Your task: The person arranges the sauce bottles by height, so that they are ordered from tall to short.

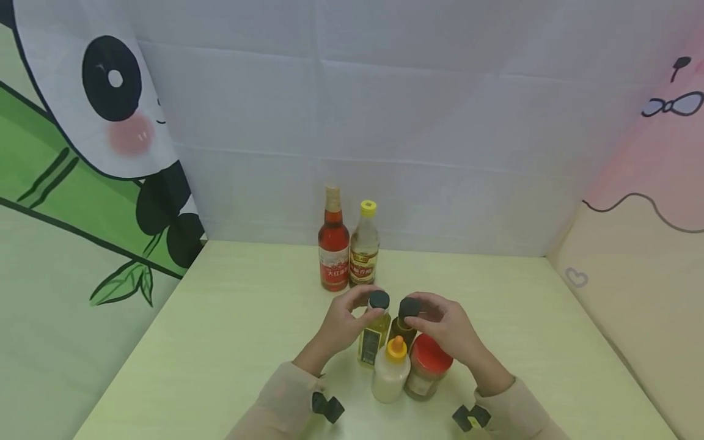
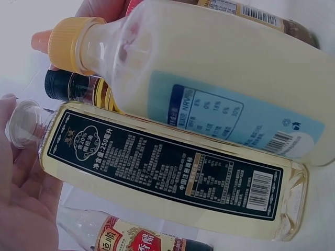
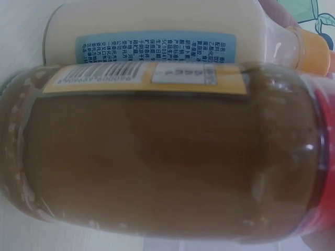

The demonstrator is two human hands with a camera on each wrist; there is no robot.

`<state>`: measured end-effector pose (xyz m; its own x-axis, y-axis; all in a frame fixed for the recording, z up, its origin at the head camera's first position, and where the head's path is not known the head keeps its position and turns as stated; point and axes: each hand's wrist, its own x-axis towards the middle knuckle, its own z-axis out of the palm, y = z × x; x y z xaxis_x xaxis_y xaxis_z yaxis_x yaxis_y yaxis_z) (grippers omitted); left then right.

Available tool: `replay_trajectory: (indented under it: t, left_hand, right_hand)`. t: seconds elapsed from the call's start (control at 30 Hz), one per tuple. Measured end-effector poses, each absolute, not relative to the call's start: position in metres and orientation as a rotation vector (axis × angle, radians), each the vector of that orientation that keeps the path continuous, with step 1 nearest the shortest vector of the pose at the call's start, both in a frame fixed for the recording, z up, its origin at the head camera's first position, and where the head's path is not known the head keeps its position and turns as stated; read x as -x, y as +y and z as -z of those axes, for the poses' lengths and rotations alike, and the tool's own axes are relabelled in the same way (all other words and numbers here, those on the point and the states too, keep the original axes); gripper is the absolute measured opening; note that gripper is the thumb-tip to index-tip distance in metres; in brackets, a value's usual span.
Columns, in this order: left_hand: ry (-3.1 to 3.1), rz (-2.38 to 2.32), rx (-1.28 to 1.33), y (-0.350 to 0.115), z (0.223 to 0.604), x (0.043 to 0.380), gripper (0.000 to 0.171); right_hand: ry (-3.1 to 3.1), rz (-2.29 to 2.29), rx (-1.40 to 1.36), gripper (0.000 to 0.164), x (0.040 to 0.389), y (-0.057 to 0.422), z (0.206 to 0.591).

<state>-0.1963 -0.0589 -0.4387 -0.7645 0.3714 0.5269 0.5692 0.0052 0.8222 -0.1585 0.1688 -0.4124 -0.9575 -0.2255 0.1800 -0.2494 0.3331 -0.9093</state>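
In the head view, my left hand (image 1: 343, 321) holds a yellow oil bottle (image 1: 371, 342) by its dark-capped top, thumb in front and fingers behind. The left wrist view shows this oil bottle (image 2: 162, 172) with its dark back label. My right hand (image 1: 451, 324) grips the black cap of a dark slim bottle (image 1: 403, 327) just to the right. In front of them stand a white squeeze bottle (image 1: 391, 376) with a yellow-orange nozzle and a red-lidded jar (image 1: 428, 370) of brown paste. The jar (image 3: 167, 157) fills most of the right wrist view.
Behind the hands, a red-liquid bottle (image 1: 333, 253) and a yellow-capped vinegar bottle (image 1: 364, 253) stand side by side on the pale table (image 1: 247, 305). A grey-white cloth wall (image 1: 440, 122) rises at the table's back edge, with printed cloth at both sides.
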Motion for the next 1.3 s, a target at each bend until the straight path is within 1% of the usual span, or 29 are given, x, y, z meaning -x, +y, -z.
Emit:
replay_trajectory:
  t: [0.4,0.87,1.2,1.3]
  left_hand:
    - [-2.178,1.844,0.95,-0.057,0.437,0.196,0.033]
    - [-2.118,1.881,0.983,-0.059,0.443,0.197,0.031]
    - [-2.2,1.859,0.928,-0.058,0.437,0.194,0.033]
    - [-2.209,1.856,0.931,-0.059,0.429,0.189,0.033]
  right_hand:
    - [-2.567,-1.747,-0.368,0.04,0.16,0.168,0.408]
    - [-2.546,-1.686,-0.437,0.038,0.167,0.174,0.392]
    - [-2.563,-1.661,-0.412,0.04,0.173,0.175,0.385]
    - [-2.57,-1.658,-0.408,0.04,0.174,0.175,0.383]
